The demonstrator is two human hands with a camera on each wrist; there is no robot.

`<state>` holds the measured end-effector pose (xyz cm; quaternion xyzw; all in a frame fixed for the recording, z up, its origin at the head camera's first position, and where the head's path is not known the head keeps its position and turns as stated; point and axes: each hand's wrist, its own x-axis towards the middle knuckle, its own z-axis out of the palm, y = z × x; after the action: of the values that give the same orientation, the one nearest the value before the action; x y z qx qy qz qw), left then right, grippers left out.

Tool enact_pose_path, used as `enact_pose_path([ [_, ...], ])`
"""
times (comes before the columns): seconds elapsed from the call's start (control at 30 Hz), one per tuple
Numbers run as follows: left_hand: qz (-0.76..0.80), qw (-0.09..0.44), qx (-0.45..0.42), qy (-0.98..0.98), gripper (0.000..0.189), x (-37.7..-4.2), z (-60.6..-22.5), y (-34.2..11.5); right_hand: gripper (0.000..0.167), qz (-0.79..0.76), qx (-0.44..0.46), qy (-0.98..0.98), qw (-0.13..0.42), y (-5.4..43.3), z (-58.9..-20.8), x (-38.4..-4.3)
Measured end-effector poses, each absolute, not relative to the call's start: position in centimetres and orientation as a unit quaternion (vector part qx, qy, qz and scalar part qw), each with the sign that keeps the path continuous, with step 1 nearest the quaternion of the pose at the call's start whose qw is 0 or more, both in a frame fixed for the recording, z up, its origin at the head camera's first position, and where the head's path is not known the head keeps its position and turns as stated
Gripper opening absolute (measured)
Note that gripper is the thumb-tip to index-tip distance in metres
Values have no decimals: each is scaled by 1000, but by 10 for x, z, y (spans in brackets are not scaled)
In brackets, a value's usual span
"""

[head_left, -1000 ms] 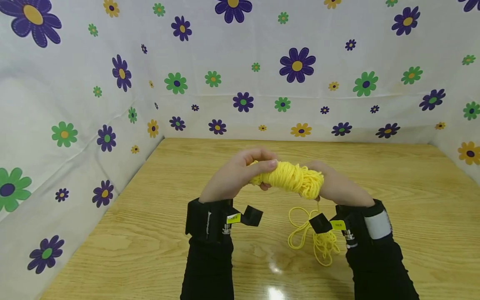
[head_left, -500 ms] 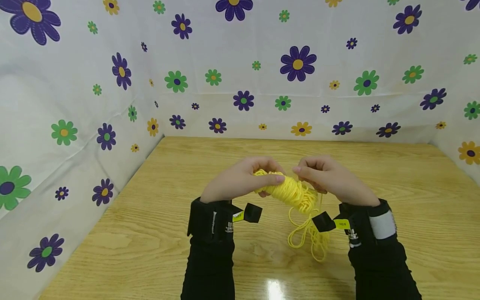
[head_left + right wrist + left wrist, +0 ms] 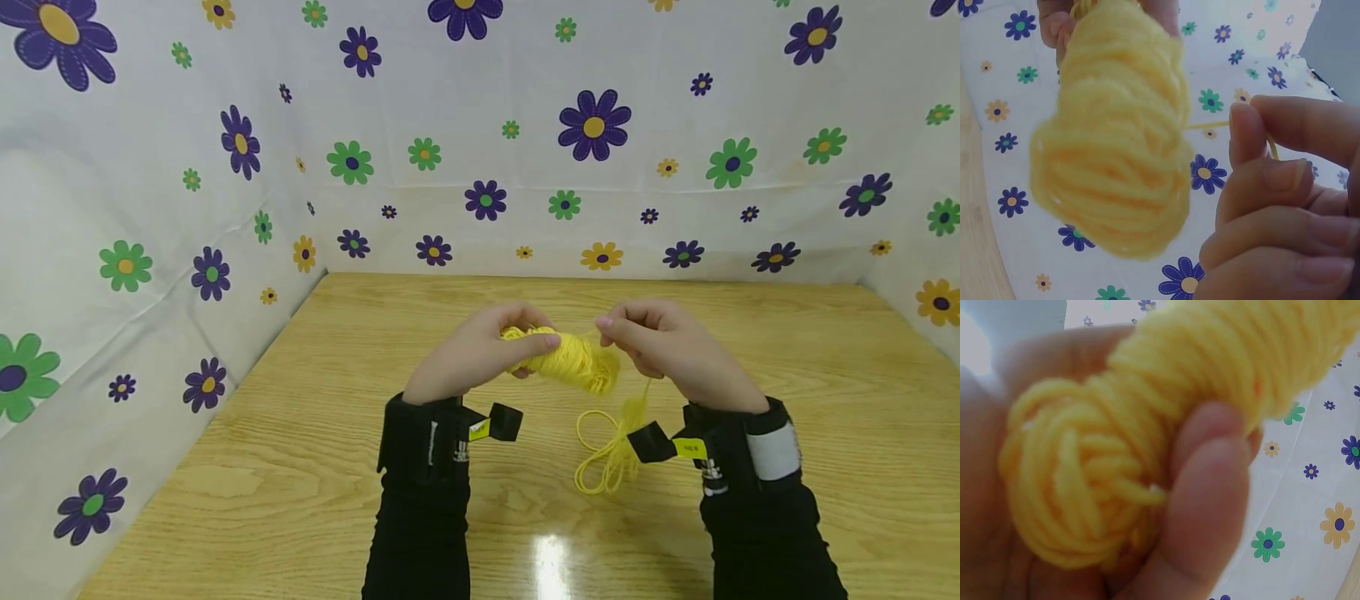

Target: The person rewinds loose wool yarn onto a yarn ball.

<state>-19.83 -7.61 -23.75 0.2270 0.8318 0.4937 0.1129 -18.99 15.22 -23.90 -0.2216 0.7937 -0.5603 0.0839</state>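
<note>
A bundle of yellow yarn (image 3: pixel 573 362) is held above the table by my left hand (image 3: pixel 487 346), its thumb and fingers curled round the bundle's left end. The left wrist view shows the coiled end of the yarn bundle (image 3: pixel 1079 481) lying against the palm, with the thumb pressed on its side. Just right of the bundle, my right hand (image 3: pixel 671 346) pinches a single strand between thumb and forefinger. In the right wrist view that strand (image 3: pixel 1207 125) runs taut from the wound bundle to the fingertips, and the other fingers are curled.
Loose loops of the yarn (image 3: pixel 600 471) hang and lie below the right hand on the wooden table (image 3: pixel 300 467). A white cloth with printed flowers (image 3: pixel 450 92) walls the table's back and sides. Both wrists wear black camera straps (image 3: pixel 750 450).
My right hand has come away from the bundle's right end to pinch the strand beside it. The bundle dipped and rose again in my left hand, and the loose tail below has shifted.
</note>
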Motion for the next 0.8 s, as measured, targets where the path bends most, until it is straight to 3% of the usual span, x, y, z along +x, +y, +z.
enact_pose_path([
  [0.8, 614, 27, 92, 784, 35, -207, -240, -74, 28, -566, -258, 777, 95, 146, -236, -184],
])
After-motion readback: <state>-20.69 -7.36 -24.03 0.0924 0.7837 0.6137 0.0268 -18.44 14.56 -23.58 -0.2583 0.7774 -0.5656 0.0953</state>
